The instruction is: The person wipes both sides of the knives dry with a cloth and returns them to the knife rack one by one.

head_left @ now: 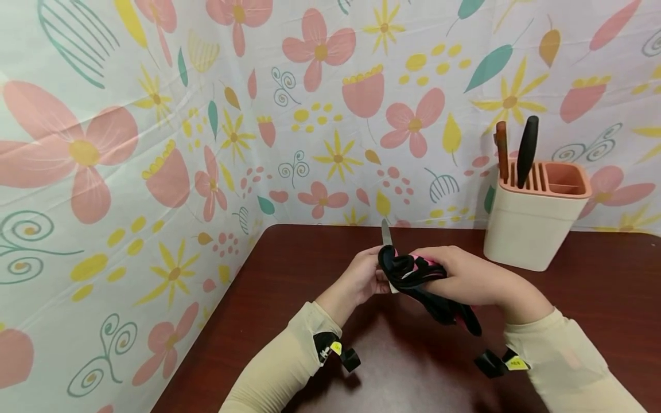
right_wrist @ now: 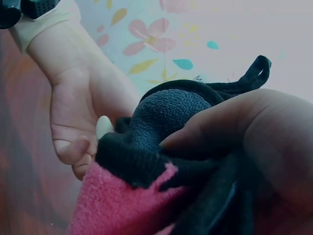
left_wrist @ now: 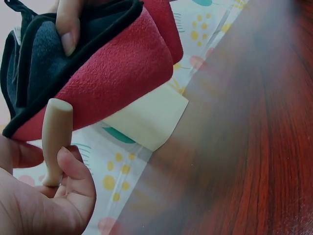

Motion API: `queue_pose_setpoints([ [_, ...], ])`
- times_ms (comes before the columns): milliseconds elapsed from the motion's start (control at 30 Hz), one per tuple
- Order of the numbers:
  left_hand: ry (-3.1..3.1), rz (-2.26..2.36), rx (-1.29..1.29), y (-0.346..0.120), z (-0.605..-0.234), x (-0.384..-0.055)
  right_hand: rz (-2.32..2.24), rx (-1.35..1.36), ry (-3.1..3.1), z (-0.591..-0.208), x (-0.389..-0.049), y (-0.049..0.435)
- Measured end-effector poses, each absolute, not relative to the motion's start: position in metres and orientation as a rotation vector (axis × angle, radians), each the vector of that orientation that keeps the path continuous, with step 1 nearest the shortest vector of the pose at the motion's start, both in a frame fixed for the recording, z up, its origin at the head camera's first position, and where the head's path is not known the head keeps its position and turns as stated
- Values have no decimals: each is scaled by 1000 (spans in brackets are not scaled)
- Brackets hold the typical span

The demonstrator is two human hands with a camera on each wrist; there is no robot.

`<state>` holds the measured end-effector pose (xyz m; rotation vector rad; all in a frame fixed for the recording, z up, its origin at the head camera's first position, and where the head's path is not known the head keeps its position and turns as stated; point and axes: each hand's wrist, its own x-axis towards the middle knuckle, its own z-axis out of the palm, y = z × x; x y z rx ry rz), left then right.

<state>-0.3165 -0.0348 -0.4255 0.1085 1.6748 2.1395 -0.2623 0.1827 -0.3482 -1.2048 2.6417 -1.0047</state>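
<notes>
My left hand holds a knife by its cream handle, with the fingers and thumb about it. In the head view the knife's short metal blade points up and away from me, past the cloth. My right hand grips a folded cloth, pink on one face and dark grey on the other, with black edging. A black hanging loop sticks out at its edge in the right wrist view. The cloth lies right against the knife and hides part of it. Both hands are raised over the table.
A cream knife block with an orange top stands at the back right of the dark red-brown table. A black-handled tool and a brown-handled one stand in its slots. Flower-patterned sheeting borders the table behind and left.
</notes>
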Motion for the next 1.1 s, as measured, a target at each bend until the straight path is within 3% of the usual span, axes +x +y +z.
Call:
queue_pose_setpoints([
  [500, 1610, 2081, 169, -37, -424, -314, -1032, -1254, 2855, -325, -253, 217],
  [733, 1560, 2008, 221, -36, -425, -309, -885, -1056, 2998, -336, -260, 279],
  [1100, 1634, 1976, 216, -35, -425, -308, -276, -567, 3122, -377, -265, 368],
])
